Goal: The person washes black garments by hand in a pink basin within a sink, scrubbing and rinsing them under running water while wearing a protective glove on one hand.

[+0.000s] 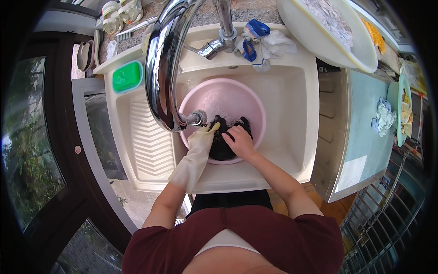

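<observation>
Dark-framed door (73, 169) left of sink (292, 114), greenery (34, 146) in its panes. Speckled ledge (196, 19) behind sink. Unit (362, 112) right of sink, pale blue top, whiter patch on it. Wire rack (365, 236) front-right of sink. Orange-brown floor (336, 211) off sink's front-right corner. Daylight.

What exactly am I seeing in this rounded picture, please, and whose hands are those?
There is no machine: a person works with their own two hands. The single picture comes from a fisheye camera on their head, looking down, so straight edges bend. The gloved left hand and bare right hand are on black cloth in a pink basin; how firmly each grips is unclear. The basin stands in a cream sink, near a chrome tap. White-and-blue fabric lies on the sink's back rim.
</observation>
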`<state>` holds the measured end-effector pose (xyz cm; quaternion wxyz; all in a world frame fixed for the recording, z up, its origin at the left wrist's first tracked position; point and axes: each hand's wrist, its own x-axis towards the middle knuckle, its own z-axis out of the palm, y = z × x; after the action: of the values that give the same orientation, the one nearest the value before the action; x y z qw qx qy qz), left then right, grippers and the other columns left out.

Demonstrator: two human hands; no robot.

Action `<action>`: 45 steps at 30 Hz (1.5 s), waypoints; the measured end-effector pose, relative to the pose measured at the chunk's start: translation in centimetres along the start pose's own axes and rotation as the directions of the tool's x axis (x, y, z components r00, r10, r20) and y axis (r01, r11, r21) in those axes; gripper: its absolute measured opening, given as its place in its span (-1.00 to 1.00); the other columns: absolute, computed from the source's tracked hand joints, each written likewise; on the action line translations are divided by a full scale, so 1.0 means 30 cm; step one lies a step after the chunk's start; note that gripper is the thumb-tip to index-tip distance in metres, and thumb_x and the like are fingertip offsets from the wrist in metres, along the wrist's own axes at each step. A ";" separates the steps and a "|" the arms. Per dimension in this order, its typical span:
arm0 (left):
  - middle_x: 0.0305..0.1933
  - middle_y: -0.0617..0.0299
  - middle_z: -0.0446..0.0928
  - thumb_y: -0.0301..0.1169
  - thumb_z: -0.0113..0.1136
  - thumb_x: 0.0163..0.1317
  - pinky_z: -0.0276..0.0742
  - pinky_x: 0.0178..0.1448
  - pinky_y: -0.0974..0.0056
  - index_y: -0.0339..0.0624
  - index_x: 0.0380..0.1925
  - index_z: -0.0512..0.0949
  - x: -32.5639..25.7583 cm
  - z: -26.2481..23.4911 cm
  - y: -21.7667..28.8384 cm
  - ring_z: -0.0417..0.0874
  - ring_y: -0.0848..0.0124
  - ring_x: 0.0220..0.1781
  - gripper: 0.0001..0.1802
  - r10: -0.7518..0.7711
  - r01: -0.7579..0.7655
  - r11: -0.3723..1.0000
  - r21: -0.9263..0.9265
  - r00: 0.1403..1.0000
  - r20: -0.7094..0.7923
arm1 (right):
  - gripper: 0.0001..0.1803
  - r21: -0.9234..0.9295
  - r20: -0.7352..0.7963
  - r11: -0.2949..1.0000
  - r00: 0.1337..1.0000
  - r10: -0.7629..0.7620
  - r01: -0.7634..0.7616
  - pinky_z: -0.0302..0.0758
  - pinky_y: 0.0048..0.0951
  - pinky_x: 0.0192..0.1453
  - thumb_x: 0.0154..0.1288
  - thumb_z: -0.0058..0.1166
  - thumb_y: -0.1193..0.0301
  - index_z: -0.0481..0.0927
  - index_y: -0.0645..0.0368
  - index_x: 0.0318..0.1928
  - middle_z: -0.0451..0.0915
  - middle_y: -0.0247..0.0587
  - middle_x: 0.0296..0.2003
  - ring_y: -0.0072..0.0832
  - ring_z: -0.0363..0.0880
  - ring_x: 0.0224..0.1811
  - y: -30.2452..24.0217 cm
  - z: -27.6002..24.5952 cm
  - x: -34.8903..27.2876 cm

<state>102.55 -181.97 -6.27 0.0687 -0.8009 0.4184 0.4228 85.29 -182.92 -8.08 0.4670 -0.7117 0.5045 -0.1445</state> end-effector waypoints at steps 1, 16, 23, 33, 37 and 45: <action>-0.05 0.05 0.61 0.24 -0.06 0.26 0.46 0.10 0.16 0.05 0.22 0.44 -0.069 -0.045 0.060 0.63 0.10 -0.05 -0.30 0.093 -0.112 0.972 0.205 0.991 0.099 | -0.66 -0.089 -0.038 0.992 0.995 -0.097 0.093 0.35 -0.02 0.08 0.26 0.13 0.09 0.62 0.14 -0.30 0.52 -0.14 -0.11 -0.14 0.43 0.06 0.008 -0.002 -0.029; -0.12 0.15 0.59 -0.01 0.15 0.24 0.43 0.06 0.11 -0.13 -0.08 0.56 0.379 0.265 -0.115 0.56 0.19 -0.06 -0.55 0.272 -0.339 0.941 -0.016 0.781 -0.562 | -0.51 -0.558 0.162 0.830 0.978 0.134 -0.022 0.38 0.05 0.05 0.30 -0.14 -0.02 0.55 0.01 0.04 0.58 -0.02 -0.04 -0.11 0.48 0.06 0.191 0.181 0.447; -0.15 0.24 0.56 -0.01 0.21 0.21 0.42 0.08 0.21 -0.18 -0.03 0.53 0.483 0.052 0.011 0.54 0.25 -0.09 -0.49 0.169 -0.305 0.833 -0.462 0.935 -0.312 | -0.45 0.112 -0.095 0.910 0.908 0.409 -0.398 0.40 -0.10 0.16 0.35 -0.09 -0.02 0.63 0.21 -0.05 0.58 0.10 0.02 0.00 0.55 0.04 0.158 0.101 0.553; 0.07 -0.01 0.58 -0.16 0.46 -0.08 0.45 0.21 0.26 -0.38 0.13 0.40 0.121 0.136 -0.042 0.60 0.25 0.15 -0.19 -0.378 0.098 0.690 -0.718 0.894 -0.242 | -0.60 -0.178 -0.120 0.982 0.990 -0.079 0.056 0.06 0.12 0.36 0.27 0.11 0.08 0.70 0.20 -0.25 0.30 -0.22 0.30 -0.13 0.11 0.40 0.111 0.089 0.009; 0.10 0.00 0.54 -0.13 0.42 -0.06 0.43 0.23 0.25 -0.34 0.15 0.39 0.137 0.279 -0.044 0.57 0.22 0.17 -0.20 -0.228 -0.055 0.893 -0.447 0.801 -0.554 | -0.59 -0.277 -0.223 0.957 0.974 0.030 -0.092 0.18 0.16 0.22 0.20 0.12 0.04 0.68 0.12 -0.19 0.43 -0.25 0.16 -0.20 0.23 0.31 0.152 0.270 0.067; 0.16 0.01 0.48 -0.07 0.35 -0.02 0.39 0.26 0.23 -0.26 0.19 0.36 0.300 0.245 -0.058 0.51 0.17 0.21 -0.20 0.118 -0.246 0.957 -0.153 0.814 -0.569 | -0.50 -0.406 -0.014 0.909 0.995 0.095 -0.093 0.37 0.02 0.08 0.23 -0.02 -0.03 0.66 0.16 -0.18 0.59 0.01 -0.10 -0.02 0.50 -0.01 0.225 0.248 0.344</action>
<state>101.90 -182.96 -17.96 -0.1852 -0.8473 0.4462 0.2205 91.02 -188.22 -20.16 0.3170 -0.7684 0.5557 -0.0121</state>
